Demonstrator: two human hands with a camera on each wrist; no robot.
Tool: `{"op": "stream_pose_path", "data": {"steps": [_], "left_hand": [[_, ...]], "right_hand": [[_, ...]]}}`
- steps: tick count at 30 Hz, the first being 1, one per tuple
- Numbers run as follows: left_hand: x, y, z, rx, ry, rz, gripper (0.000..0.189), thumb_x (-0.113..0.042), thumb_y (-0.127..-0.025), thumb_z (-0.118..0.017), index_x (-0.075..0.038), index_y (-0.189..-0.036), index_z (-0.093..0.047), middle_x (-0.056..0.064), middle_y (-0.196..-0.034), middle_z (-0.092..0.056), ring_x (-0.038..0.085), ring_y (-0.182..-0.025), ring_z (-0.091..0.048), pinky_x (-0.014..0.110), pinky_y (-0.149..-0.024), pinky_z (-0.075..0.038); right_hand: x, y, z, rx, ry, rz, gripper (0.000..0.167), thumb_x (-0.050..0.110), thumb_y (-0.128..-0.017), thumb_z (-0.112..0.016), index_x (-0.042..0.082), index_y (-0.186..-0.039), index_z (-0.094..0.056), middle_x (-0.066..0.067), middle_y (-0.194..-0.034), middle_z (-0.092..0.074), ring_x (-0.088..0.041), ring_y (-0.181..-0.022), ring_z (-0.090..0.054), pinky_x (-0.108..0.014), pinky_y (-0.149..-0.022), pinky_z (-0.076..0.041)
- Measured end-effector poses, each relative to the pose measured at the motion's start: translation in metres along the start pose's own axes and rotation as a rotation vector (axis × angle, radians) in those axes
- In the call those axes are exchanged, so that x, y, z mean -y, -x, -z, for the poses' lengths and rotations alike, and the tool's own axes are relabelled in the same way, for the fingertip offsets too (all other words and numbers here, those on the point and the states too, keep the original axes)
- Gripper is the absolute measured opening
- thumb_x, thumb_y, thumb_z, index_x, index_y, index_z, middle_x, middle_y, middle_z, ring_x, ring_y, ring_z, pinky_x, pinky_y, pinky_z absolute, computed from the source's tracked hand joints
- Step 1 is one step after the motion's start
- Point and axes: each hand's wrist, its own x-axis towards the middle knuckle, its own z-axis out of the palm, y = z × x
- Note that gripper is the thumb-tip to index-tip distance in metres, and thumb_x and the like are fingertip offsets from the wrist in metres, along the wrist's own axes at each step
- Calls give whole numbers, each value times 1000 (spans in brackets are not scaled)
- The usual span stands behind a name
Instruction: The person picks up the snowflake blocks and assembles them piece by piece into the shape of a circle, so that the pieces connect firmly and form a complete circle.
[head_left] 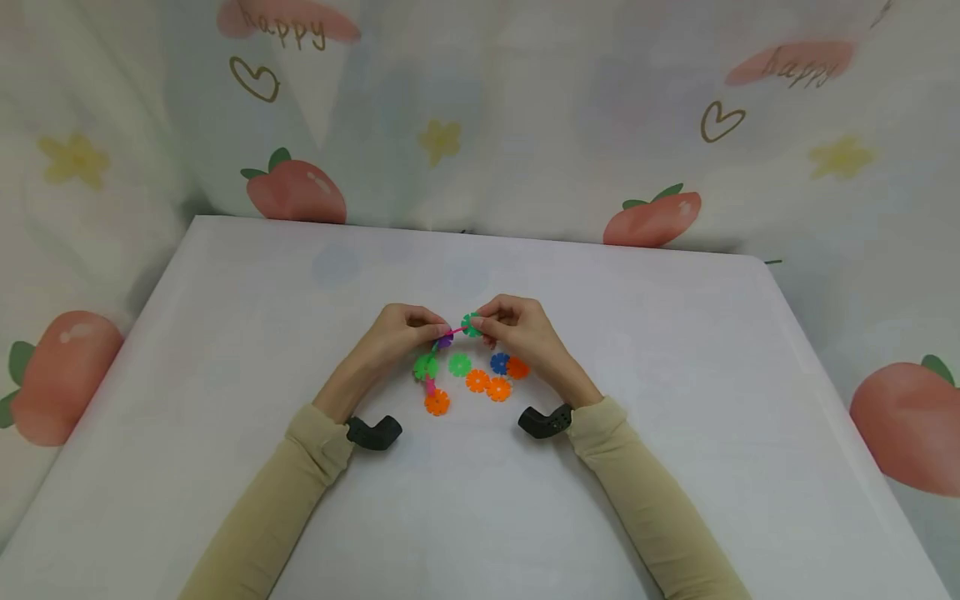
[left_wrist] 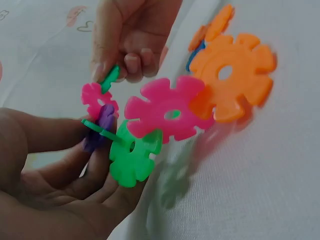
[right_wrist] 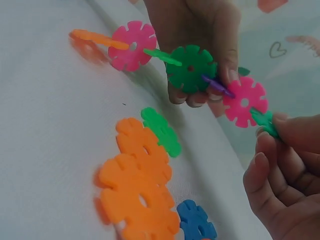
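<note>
A chain of notched snowflake discs hangs between the hands. My left hand (head_left: 405, 329) pinches it near the purple disc (right_wrist: 218, 86), with the dark green disc (right_wrist: 191, 69) alongside. Between finger and thumb, my right hand (head_left: 521, 325) holds a green disc (right_wrist: 264, 121) at the chain's end, slotted against a pink disc (right_wrist: 245, 102). From the left hand, the chain runs down through a light green disc (left_wrist: 132, 162) and another pink disc (left_wrist: 160, 107) to an orange disc (left_wrist: 232, 75) at the other end. The fingers partly cover the pinched pieces.
Loose discs lie on the white table (head_left: 465, 500) below the hands: a light green disc (head_left: 460, 365), a blue disc (head_left: 499, 362) and several orange discs (head_left: 498, 389). Black curved pieces (head_left: 375, 433) stick out at both wrists. A printed curtain (head_left: 525, 125) stands behind the table.
</note>
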Motion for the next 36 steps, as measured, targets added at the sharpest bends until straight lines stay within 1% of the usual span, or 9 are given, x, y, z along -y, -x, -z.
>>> {"op": "stream_pose_path", "data": {"steps": [3, 6, 13, 15, 18, 22, 25, 31, 36], "left_hand": [[2, 1, 1, 43, -39, -29, 30, -27, -102, -65, -2, -117, -74, 10, -110, -71, 21, -98, -60, 29, -90, -52], [2, 1, 0, 66, -73, -68, 34, -33, -103, -63, -7, -121, -74, 8, -114, -72, 22, -103, -60, 32, -94, -50], [2, 6, -2, 27, -86, -59, 27, -27, -101, -66, -5, -112, -77, 8, -103, -74, 21, -93, -60, 29, -85, -51], [3, 7, 0, 17, -86, -43, 28, -28, -101, -66, -5, -113, -76, 8, -101, -74, 20, -92, -61, 27, -83, -51], [2, 8, 4, 1, -78, -24, 29, -30, -100, -67, -7, -116, -76, 8, -102, -75, 19, -93, -62, 27, -85, -51], [1, 7, 7, -12, -38, -35, 30, -28, -99, -69, -4, -117, -76, 11, -106, -75, 18, -94, -62, 28, -88, -50], [3, 6, 7, -17, -36, -40, 30, -29, -99, -70, -4, -114, -77, 11, -103, -74, 17, -92, -61, 28, -87, -49], [7, 7, 6, -19, -26, -14, 31, -31, -98, -71, -3, -112, -77, 7, -97, -73, 17, -90, -61, 29, -87, -48], [2, 7, 5, -19, -3, 0, 32, -32, -98, -71, -3, -110, -78, 8, -93, -73, 19, -91, -61, 30, -91, -47]], "right_hand": [[0, 1, -1, 11, 7, -31, 16, 19, -98, -71, 4, -103, -73, -23, -91, -71, -23, -73, -64, -26, -63, -53], [0, 1, -3, 30, 22, -21, 17, 21, -98, -72, 5, -104, -75, -18, -90, -73, -25, -74, -64, -28, -65, -55], [-7, 4, 0, 30, 125, 41, 24, 24, -104, -63, 5, -104, -77, -10, -87, -74, -22, -75, -65, -27, -68, -57], [-9, 5, 2, 38, 190, 48, 22, 22, -104, -63, 6, -104, -77, -8, -90, -75, -21, -77, -65, -26, -70, -56], [-8, 6, 2, 113, 338, 72, 15, 20, -99, -70, 9, -106, -77, -4, -95, -75, -17, -83, -64, -26, -75, -54], [0, 9, -7, 236, 529, 134, 23, 23, -90, -81, 10, -108, -75, -2, -102, -71, -17, -93, -62, -31, -87, -53], [3, 12, -17, 281, 593, 136, 28, 25, -87, -84, 8, -106, -73, -2, -103, -67, -18, -98, -61, -33, -91, -52], [2, 13, -18, 268, 496, 76, 24, 17, -88, -83, 8, -102, -66, -1, -94, -67, -14, -86, -61, -28, -81, -53], [0, 10, -2, 135, 399, 101, 12, 10, -91, -77, 8, -99, -68, -3, -86, -70, -12, -75, -64, -25, -72, -54]]}}
